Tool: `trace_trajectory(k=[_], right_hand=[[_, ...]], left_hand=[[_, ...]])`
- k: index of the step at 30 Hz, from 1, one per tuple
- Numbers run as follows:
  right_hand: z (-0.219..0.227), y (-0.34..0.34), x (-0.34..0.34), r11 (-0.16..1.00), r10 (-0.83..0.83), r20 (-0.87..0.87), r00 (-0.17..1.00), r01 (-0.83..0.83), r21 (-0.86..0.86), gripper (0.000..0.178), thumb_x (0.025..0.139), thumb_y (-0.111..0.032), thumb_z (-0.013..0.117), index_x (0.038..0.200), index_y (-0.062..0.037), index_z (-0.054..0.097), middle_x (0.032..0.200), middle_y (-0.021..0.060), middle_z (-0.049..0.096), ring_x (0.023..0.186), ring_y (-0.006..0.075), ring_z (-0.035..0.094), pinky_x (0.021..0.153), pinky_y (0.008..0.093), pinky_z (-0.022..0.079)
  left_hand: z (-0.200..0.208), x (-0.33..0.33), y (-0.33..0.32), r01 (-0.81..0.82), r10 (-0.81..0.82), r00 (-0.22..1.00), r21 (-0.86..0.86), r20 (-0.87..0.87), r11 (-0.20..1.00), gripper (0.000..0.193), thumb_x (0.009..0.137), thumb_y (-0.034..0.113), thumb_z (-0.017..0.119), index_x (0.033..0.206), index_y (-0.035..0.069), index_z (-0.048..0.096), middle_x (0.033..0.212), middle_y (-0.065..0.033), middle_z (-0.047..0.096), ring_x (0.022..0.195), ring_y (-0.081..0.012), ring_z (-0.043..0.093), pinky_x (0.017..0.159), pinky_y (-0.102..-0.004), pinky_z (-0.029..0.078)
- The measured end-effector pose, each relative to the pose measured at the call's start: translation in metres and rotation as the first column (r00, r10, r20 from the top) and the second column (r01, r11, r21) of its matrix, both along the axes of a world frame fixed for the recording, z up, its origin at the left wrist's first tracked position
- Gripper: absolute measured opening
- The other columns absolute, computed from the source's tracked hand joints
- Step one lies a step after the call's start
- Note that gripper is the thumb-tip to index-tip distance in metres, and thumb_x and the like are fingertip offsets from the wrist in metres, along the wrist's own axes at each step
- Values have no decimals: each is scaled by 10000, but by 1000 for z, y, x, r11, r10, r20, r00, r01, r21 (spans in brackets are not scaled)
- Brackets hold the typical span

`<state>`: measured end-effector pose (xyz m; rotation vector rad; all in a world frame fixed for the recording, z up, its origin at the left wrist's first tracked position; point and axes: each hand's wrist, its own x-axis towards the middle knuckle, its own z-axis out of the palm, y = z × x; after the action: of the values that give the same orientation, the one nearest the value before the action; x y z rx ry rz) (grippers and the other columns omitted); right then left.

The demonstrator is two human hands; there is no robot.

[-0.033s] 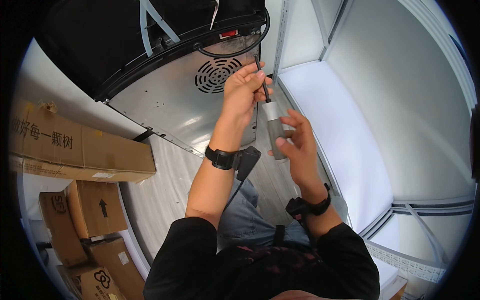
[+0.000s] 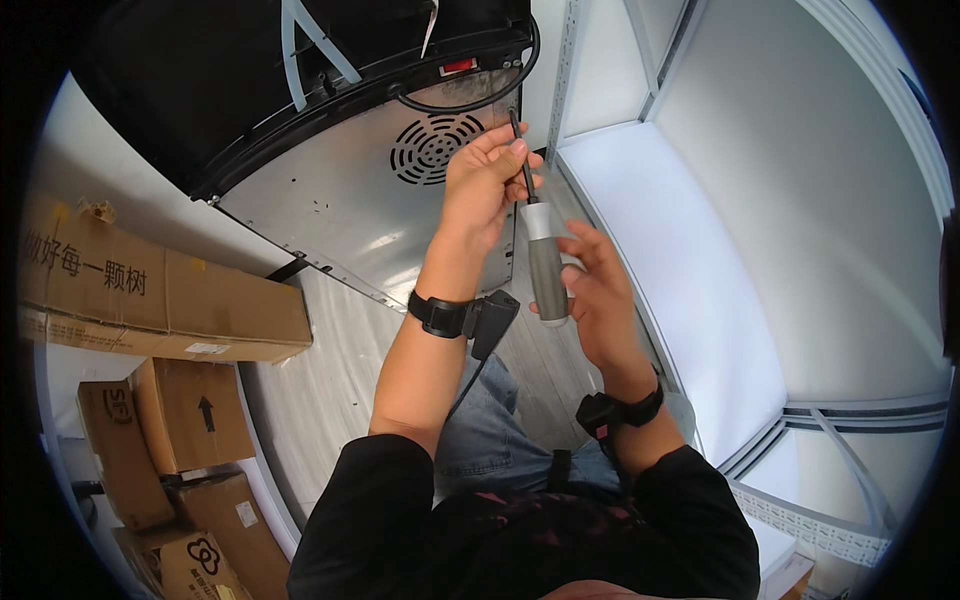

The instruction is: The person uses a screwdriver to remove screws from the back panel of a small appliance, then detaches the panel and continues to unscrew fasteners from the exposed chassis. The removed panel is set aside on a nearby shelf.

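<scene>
While the metal panel [image 2: 330,235] is still in place, work at its two o'clock corner looks under way but unfinished, the screwdriver [image 2: 546,270] angled tip-first there, shaft pinched by the left hand [image 2: 478,192], handle loosely encircled by the half-open right hand [image 2: 603,290].

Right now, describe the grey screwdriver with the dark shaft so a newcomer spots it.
Start at the large black and silver machine, then its round slotted vent. To its right, the bare left hand pinches the screwdriver by its shaft. Its thick grey handle, at the right hand, sets it apart from the thin black cable looping above.
</scene>
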<state>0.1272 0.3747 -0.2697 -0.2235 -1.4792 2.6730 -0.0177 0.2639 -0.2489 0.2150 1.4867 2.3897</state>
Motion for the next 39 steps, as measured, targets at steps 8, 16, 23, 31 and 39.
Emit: trace_trajectory(k=[8,16,23,31,39], right_hand=[[-15,5,-4,957,283,25,959,-281,-66,438,913,-195,506,1293,-13,386,970,94,596,816,162,595,583,315,533],[-18,-5,-10,933,110,64,992,-125,337,439,849,-121,629,1228,-17,432,909,39,537,764,104,567,530,242,515],[-16,14,-16,936,352,45,935,-351,-41,359,899,-206,545,1191,-20,449,937,52,563,775,133,584,542,269,505],[-23,25,-23,940,333,93,938,-339,51,450,911,-161,536,1300,6,384,963,63,572,821,127,570,620,296,557],[-38,16,-32,882,385,56,921,-385,273,443,884,-149,592,1246,0,383,1005,74,552,852,111,564,592,268,549]], left_hand=[[1,3,0,-34,33,999,-23,-42,999,236,914,83,534,1133,-7,537,801,-89,653,628,-139,642,469,-193,445],[7,8,3,-70,55,994,-167,-90,983,294,880,132,613,1131,-3,540,736,-24,613,597,-101,594,505,-198,444],[9,4,4,-89,65,992,-236,-111,968,278,882,111,599,1136,10,545,739,-16,616,602,-102,601,531,-208,471],[19,8,7,-135,115,990,-291,-85,947,248,886,118,590,1112,19,559,767,-28,632,636,-107,614,531,-219,471],[15,3,0,-158,92,980,-417,-175,895,243,861,119,628,1066,-4,584,741,-16,619,583,-88,590,497,-209,471]])
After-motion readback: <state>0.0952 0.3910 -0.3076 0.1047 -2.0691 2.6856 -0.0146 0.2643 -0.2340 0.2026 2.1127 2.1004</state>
